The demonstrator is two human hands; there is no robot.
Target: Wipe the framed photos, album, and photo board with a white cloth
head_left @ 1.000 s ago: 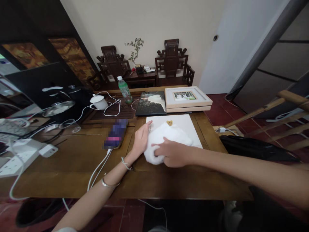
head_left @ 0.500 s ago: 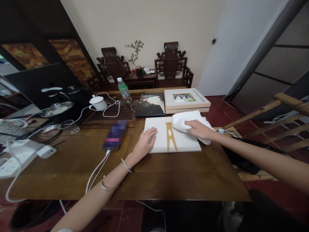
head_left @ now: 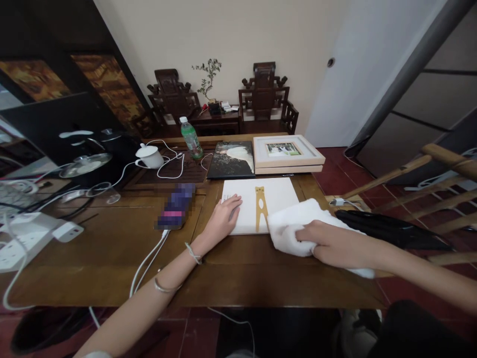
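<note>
A white board [head_left: 244, 191] bearing a gold cat-like figure [head_left: 260, 206] lies flat on the wooden table. My left hand [head_left: 222, 215] rests on its left edge, fingers stretched out and holding nothing. In my right hand [head_left: 330, 243] is a bunched white cloth [head_left: 298, 223], gripped with the fingers curled into it. The cloth covers the board's lower right corner and hangs over the bare wood to the right. Some of my right fingertips are hidden in its folds.
Behind the board lie a dark picture [head_left: 231, 159] and stacked light wooden frames [head_left: 288, 154]. A phone [head_left: 177, 206] on a white cable is to the left. Farther off stand a green-labelled bottle [head_left: 191, 139], a white lidded cup [head_left: 149, 156] and a power strip [head_left: 22, 243].
My right hand has drawn the white cloth from the board's upper right toward me, to its lower right corner. My left hand has stayed on the left edge.
</note>
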